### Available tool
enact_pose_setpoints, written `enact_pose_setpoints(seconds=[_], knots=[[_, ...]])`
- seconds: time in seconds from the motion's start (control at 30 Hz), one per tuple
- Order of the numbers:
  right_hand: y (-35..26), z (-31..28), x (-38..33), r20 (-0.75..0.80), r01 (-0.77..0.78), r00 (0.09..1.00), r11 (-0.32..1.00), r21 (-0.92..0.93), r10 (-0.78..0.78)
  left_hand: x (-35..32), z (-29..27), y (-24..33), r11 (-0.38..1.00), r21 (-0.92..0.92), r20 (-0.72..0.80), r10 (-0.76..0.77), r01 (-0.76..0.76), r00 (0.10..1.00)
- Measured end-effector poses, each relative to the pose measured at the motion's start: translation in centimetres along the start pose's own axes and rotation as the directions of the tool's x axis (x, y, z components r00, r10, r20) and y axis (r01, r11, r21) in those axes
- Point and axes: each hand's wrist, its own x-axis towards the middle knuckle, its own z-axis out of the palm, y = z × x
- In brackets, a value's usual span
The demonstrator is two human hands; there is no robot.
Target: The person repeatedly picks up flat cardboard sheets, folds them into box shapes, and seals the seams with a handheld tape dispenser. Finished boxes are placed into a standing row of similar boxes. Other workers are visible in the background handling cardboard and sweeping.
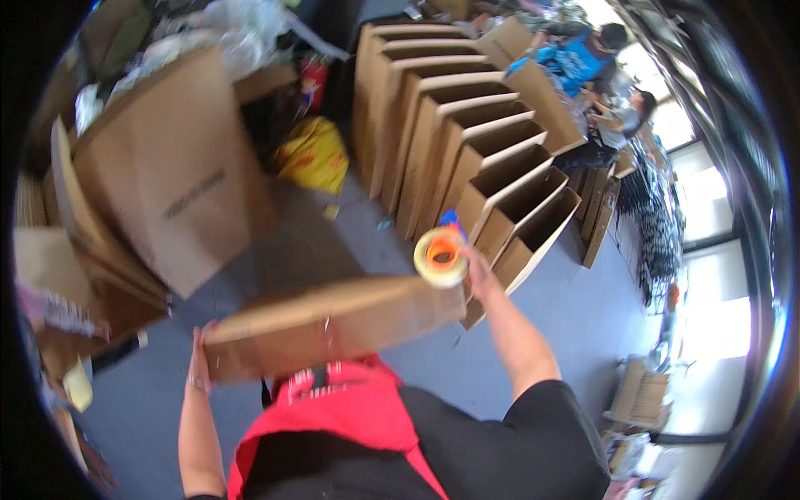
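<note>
A long, shallow cardboard box (333, 333) spans the space in front of my red apron, slightly blurred. My left hand (200, 357) grips its left end, with the fingers along the edge and most of them hidden behind the box. Closed around a tape dispenser (451, 221) is my right hand (478, 275), at the box's right end. The dispenser has blue and orange parts and carries a thick roll of pale tape (438, 259). Whether the right hand also touches the box I cannot tell.
A row of open-topped cardboard boxes (462, 125) stands ahead. Large cardboard sheets (179, 175) lean at the left, near a yellow bag (313, 156) and a red fire extinguisher (313, 82). Two people, one in a blue top (575, 62), are at the far right.
</note>
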Motion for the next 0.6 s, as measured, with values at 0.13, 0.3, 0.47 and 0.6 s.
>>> enact_pose_setpoints(seconds=[0.13, 0.3, 0.47, 0.6], knots=[[5.0, -3.5, -0.1, 0.039, -0.226, 0.971, 0.957, -0.181, 0.237, -0.2, -1.7, -3.7, 0.936, -0.333, -0.132, -0.171, 0.119, 0.976], [11.9, -7.9, -3.2, -0.220, -0.284, 0.950, 0.908, -0.308, 0.222, 2.0, 0.0, -1.9, 0.956, -0.062, 0.078, -0.282, 0.287, 0.956], [17.8, -14.2, -13.0, -0.204, -0.424, 0.878, 0.901, 0.092, 0.433, 5.7, 10.3, 5.0, 0.886, 0.028, 0.162, -0.461, 0.463, 0.873], [24.1, -17.6, -26.0, -0.214, -0.399, 0.831, 0.818, 0.416, 0.514, 8.3, 17.1, 6.4, 0.783, 0.352, 0.171, -0.592, 0.512, 0.788]])
